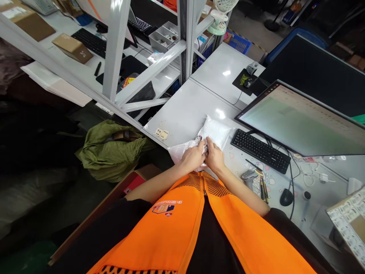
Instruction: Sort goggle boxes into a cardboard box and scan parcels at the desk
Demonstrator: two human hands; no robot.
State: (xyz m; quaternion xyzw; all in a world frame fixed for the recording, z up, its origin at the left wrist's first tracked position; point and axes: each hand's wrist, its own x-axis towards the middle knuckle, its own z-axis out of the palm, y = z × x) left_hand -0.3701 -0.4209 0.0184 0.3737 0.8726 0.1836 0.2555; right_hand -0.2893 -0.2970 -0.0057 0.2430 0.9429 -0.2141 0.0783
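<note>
Pinching the white bag [218, 131] between the fingers of left hand [192, 156] and right hand [215, 156], set close together, seemingly to control slack plastic; lying at twelve o'clock, by the table's [176, 110] near edge; flanked by the keyboard [260, 150] at three, with wider room for moving toward eleven
</note>
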